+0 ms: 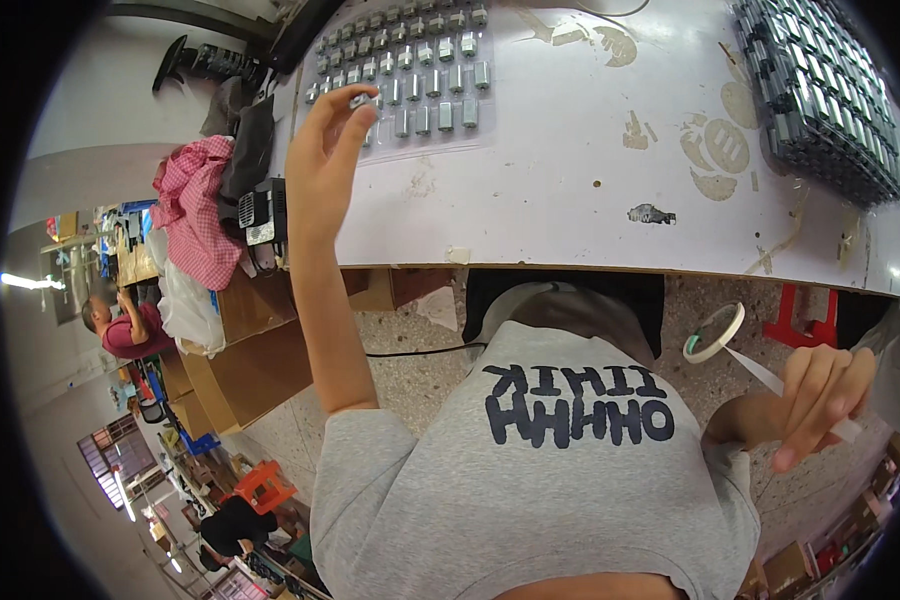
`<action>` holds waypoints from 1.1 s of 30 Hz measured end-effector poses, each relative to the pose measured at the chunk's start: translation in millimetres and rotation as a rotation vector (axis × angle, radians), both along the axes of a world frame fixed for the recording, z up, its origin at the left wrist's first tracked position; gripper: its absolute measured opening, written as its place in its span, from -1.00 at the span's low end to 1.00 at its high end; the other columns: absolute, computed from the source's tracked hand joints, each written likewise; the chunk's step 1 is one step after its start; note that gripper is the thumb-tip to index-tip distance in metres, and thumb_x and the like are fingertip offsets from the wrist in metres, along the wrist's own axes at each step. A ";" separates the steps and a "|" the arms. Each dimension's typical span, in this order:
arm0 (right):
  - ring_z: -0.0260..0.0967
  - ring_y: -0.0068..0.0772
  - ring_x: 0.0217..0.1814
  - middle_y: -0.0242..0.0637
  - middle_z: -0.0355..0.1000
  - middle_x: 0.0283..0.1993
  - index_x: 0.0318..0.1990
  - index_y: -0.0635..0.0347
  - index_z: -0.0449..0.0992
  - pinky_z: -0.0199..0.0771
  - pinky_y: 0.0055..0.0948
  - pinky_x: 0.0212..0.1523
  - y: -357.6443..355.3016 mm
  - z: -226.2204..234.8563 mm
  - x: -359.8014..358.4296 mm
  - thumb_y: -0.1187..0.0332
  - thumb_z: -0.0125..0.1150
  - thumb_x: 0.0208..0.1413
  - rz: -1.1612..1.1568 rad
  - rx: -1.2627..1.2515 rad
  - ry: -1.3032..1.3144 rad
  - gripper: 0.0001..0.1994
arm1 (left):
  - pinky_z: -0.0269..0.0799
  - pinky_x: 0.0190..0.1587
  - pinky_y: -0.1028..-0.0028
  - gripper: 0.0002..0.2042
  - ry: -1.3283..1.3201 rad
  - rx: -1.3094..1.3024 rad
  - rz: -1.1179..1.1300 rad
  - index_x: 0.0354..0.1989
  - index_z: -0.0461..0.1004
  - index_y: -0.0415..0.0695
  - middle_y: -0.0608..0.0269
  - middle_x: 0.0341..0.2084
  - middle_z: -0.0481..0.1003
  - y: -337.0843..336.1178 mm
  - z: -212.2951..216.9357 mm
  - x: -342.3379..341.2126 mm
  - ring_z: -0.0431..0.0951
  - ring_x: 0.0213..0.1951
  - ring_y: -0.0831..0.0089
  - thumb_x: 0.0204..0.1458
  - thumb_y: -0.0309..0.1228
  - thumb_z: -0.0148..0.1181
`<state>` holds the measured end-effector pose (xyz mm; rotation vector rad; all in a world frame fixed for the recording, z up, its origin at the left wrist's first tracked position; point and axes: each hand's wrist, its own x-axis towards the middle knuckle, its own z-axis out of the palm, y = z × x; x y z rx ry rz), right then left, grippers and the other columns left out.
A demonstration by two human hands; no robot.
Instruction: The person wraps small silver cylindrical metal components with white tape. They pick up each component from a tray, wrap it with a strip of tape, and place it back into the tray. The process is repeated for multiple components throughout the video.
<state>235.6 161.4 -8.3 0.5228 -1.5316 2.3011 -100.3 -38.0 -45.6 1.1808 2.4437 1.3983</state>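
Over the near left corner of a clear plastic tray (425, 148), my left hand (322, 160) pinches a small silver metal part (360, 100) between thumb and fingers. The part looks like the small metal cylinders (445, 116) standing in rows in that tray, perhaps small motors; the fingers cover most of it. Off the table's front edge at the right, my right hand (818, 395) is closed on a strip of pale tape (755, 370). From the strip hangs a narrow tape roll (722, 340), with a bit of green inside its ring.
A tall stack of trays filled with metal cylinders (820, 90) stands at the table's right. The white table (570, 190) has peeled patches. Left of it are a black device (262, 212), a checked cloth (198, 200) and cardboard boxes (245, 370). A red stool (805, 315) stands below right.
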 end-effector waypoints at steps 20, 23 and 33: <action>0.10 -0.79 -0.78 -0.34 0.31 -0.68 -0.51 0.32 0.33 -0.08 -0.82 -0.80 -60.4 12.1 -96.1 0.50 0.08 -0.05 -0.293 0.115 -0.635 -0.90 | 0.41 -0.38 0.65 -0.46 -0.494 0.292 -0.421 -0.19 0.31 -0.31 0.15 -0.44 0.47 8.8 26.5 126.2 0.49 -0.44 0.52 -0.43 -0.44 0.38; 0.15 -0.78 -0.74 -0.34 0.32 -0.67 -0.51 0.32 0.33 -0.04 -0.82 -0.78 -60.1 6.7 -97.8 0.51 0.09 -0.05 -0.259 0.124 -0.596 -0.90 | 0.42 -0.34 0.61 -0.48 -0.429 0.291 -0.450 -0.19 0.33 -0.28 0.18 -0.42 0.47 8.1 22.6 123.0 0.50 -0.40 0.50 -0.42 -0.43 0.37; 0.17 -0.80 -0.66 -0.38 0.33 -0.63 -0.54 0.30 0.31 0.02 -0.80 -0.69 -59.8 12.5 -101.8 0.51 0.13 -0.06 -0.219 0.077 -0.669 -0.87 | 0.32 -0.33 0.66 -0.38 -0.260 0.254 -0.403 -0.22 0.30 -0.38 0.17 -0.42 0.43 5.1 26.1 126.5 0.43 -0.40 0.55 -0.54 -0.38 0.42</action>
